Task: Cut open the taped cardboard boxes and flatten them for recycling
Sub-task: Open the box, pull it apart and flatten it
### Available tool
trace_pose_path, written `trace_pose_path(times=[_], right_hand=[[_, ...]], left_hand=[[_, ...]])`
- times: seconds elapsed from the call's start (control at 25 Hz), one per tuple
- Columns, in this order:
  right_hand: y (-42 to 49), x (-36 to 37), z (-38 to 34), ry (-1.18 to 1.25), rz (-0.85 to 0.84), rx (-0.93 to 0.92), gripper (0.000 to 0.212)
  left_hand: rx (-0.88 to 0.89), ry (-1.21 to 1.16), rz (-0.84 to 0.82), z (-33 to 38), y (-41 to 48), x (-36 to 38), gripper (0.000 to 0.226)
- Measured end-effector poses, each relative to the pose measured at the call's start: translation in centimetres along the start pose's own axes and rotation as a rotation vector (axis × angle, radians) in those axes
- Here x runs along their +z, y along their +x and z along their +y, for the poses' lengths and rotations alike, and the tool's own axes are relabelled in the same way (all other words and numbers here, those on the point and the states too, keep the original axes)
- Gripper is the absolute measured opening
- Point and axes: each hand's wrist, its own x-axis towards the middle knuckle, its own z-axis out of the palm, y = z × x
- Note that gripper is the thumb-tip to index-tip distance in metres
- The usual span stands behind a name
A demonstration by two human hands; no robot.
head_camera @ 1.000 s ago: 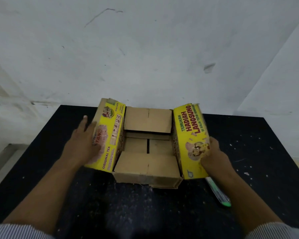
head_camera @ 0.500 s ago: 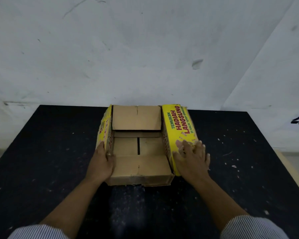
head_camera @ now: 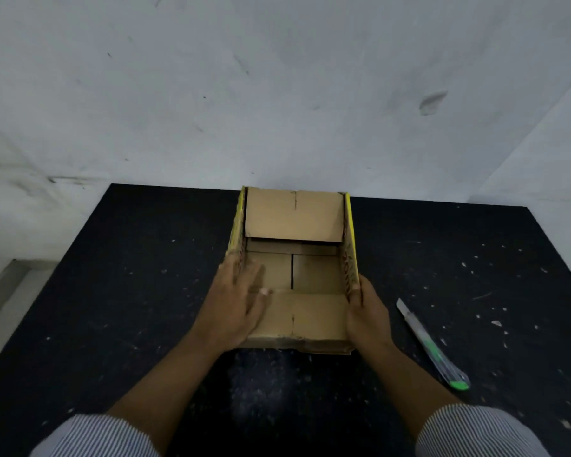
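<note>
An open cardboard box with yellow printed outer sides stands in the middle of the black table. Its brown flaps and inner floor face up, and its two long yellow side flaps stand upright. My left hand lies flat with fingers spread over the box's near left corner, covering the left side flap's near end. My right hand grips the near end of the right side flap, thumb inside. A green and clear utility knife lies on the table to the right of the box, apart from both hands.
A white wall rises right behind the table's far edge. White specks and scraps are scattered on the table's right part. Striped sleeves show at the bottom corners.
The yellow side flaps, splayed outward a second ago, have been brought upright. My left hand moved onto the near left corner, and my right hand shifted from the flap's outer face to its near end.
</note>
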Motion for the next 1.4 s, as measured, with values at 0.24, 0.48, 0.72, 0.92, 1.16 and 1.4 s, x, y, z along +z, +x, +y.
trace_pose_path(times=[0.24,0.48,0.72,0.92,1.16,1.4], right_hand=[[0.0,-0.6,0.0,0.152,-0.063,0.051,0.041],[1.9,-3.7,-0.8,0.032,0.06,-0.081,0.035],[7.0,-5.1,-8.7,0.192,-0.449,-0.019,0.053],[10.0,-5.5,-10.8,0.116,-1.061,0.309,0.079],[6.5,-5.5,-10.6,0.114,-1.619,0.238,0.083],[0.9,-4.0,-6.4,-0.185,-1.432,0.085,0.059]], left_hand=[[0.242,0.476,-0.473,1.0,3.3,-0.2,0.088],[0.126,0.153,-0.428,1.9,4.5,-1.0,0.08],[-0.021,-0.26,-0.258,2.3,5.9,-3.4,0.022],[0.012,-0.347,-0.12,4.2,4.2,-7.8,0.014],[-0.39,-0.707,-0.406,3.9,0.5,-11.6,0.042],[-0.125,-0.003,-0.828,4.3,-1.6,-7.0,0.049]])
